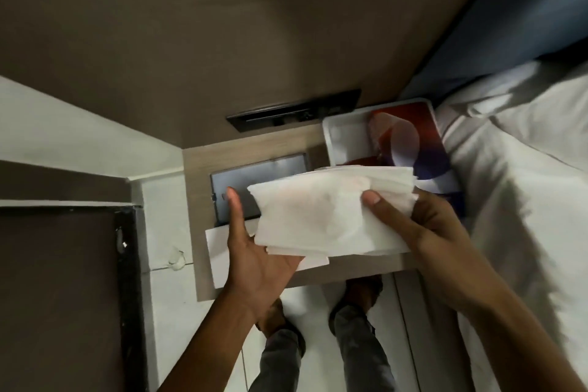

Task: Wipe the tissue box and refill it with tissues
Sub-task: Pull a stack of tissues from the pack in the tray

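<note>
A stack of white tissues (331, 213) is held above the bedside table. My right hand (423, 232) grips its right end, thumb on top. My left hand (254, 251) supports the stack from below at its left end, thumb raised and apart. Under the stack sits an open dark grey tissue box (254, 175), partly hidden by the tissues and my left hand. A white flat piece (219, 248), possibly the box's lid, lies near the table's front edge under my left hand.
The wooden bedside table (197, 232) stands against a brown wall with a black socket panel (292, 108). A white tray with a red and blue packet (413, 137) sits at the back right. A bed with white sheets (515, 200) is on the right. My feet (362, 293) show below.
</note>
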A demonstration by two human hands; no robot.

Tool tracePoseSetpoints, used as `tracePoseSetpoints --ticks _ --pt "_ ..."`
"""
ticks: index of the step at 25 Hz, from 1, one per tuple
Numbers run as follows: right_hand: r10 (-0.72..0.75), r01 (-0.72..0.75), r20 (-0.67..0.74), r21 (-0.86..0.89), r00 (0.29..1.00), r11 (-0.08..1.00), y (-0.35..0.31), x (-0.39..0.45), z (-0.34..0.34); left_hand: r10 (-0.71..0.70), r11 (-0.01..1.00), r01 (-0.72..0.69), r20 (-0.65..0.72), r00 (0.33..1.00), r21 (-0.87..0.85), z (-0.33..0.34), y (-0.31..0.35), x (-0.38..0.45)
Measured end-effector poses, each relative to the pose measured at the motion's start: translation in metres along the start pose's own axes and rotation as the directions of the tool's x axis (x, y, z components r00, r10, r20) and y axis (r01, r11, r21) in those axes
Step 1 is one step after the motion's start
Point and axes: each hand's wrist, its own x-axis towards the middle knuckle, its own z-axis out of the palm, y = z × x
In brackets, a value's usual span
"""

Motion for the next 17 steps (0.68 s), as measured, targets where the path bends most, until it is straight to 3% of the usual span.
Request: tracePoseSetpoints --ticks 4,6,12,17 --pt "0.032 -0.039 -0.045 -0.177 0.998 0.983 0.012 0.036 0.039 0.087 0.985 -0.087 0.005 0.996 0.15 -0.039 0.041 -0.004" --pt "0.038 -0.043 -0.026 -0.222 0.999 0.974 0.016 0.045 0.056 0.104 0.972 -0.086 -0.071 0.992 0.219 -0.06 0.057 -0.004" --pt "0.064 -0.067 -0.022 -0.336 0.998 0.939 0.036 0.064 0.091 -0.006 0.897 0.099 -0.214 0.977 0.43 -0.1 0.076 0.003" --pt "0.043 -0.075 -0.077 -0.481 0.996 0.873 0.06 0.102 0.104 0.088 0.874 0.062 -0.283 0.955 0.482 -0.112 0.089 0.026"
